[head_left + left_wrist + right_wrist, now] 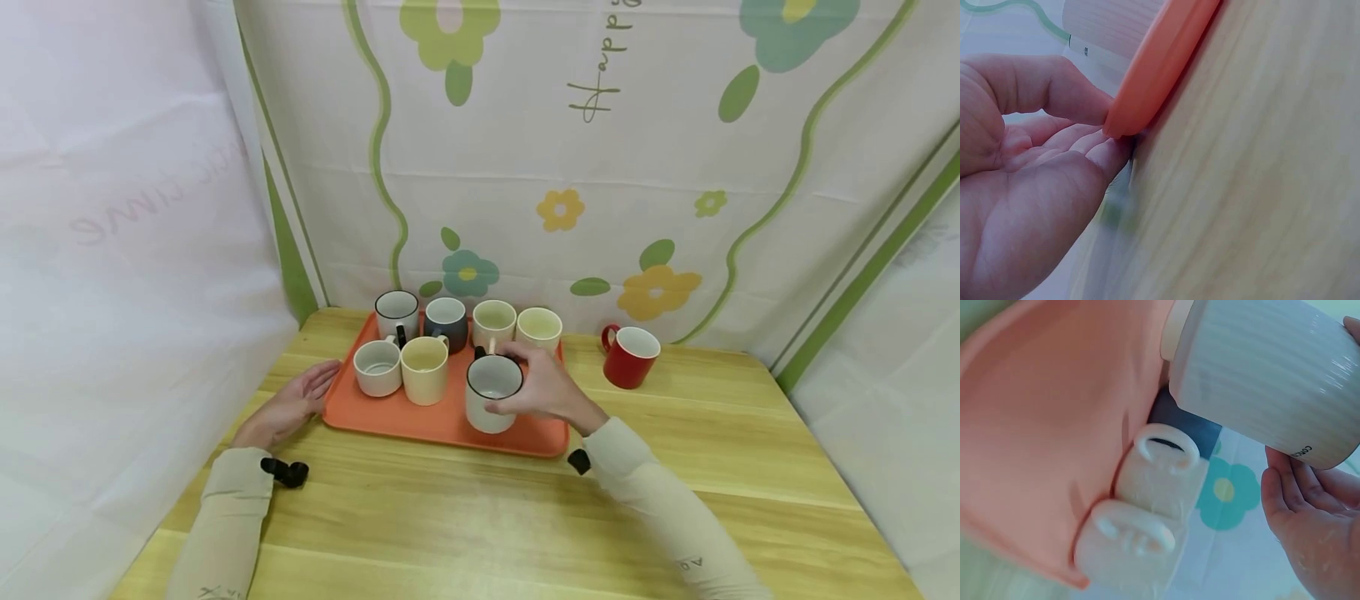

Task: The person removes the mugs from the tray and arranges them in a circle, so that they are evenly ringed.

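My right hand (536, 385) grips a white mug (491, 400) by its rim and side, over the front right of an orange tray (405, 427). The mug has a black rim and ribbed sides, and its dark handle points toward the back. In the right wrist view, fingers (1285, 490) lie against the mug's lower side. My left hand (292, 404) is at the tray's left edge, its fingertips touching the rim (1147, 81). Left of the held mug, a cream mug (424, 379) and a low whitish cup (378, 375) stand on the tray.
Along the tray's back stand a white black-rimmed mug (396, 312), a dark grey mug (447, 333), a beige mug (491, 325) and a pale yellow mug (542, 325). A red mug (632, 362) stands on the wooden table (420, 517) at right. Printed cloth surrounds the table.
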A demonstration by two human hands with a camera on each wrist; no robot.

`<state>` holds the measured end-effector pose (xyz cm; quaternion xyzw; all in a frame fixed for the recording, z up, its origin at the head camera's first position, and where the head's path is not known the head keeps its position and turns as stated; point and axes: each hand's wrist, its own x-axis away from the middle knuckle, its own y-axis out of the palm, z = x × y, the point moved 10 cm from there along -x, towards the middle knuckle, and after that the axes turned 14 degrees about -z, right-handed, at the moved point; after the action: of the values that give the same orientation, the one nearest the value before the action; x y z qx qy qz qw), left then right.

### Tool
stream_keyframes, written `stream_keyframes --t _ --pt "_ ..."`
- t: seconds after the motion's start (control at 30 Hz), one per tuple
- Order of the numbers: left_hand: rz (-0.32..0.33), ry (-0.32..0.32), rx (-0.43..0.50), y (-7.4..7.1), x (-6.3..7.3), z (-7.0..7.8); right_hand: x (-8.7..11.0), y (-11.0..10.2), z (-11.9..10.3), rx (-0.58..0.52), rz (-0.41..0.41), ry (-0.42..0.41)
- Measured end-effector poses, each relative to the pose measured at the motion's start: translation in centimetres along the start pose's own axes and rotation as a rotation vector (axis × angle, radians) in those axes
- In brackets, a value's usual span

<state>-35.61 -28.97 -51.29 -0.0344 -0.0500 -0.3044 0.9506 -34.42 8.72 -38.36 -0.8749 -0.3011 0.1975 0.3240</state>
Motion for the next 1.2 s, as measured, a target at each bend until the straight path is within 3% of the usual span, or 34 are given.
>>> stream_keyframes --t 0.3,0.53,0.8,1.0,1.2 --pt "-0.012 0.013 0.023 0.3 -0.2 0.5 6.4 -4.4 0.6 0.103 0.067 0.072" --pt "-0.017 0.017 0.017 0.2 -0.1 0.4 12.5 -8.7 3.3 0.166 0.137 0.190" --pt "-0.012 0.022 0.010 0.3 0.1 0.4 18.6 -14.4 6.2 0.322 0.226 0.339" --pt "-0.006 0.027 0.015 0.1 0.3 0.3 21.0 -18.6 8.5 0.376 0.281 0.433" --pt "-0.004 0.023 0.021 0.1 0.3 0.2 21.8 -21.3 11.7 0.404 0.293 0.504"
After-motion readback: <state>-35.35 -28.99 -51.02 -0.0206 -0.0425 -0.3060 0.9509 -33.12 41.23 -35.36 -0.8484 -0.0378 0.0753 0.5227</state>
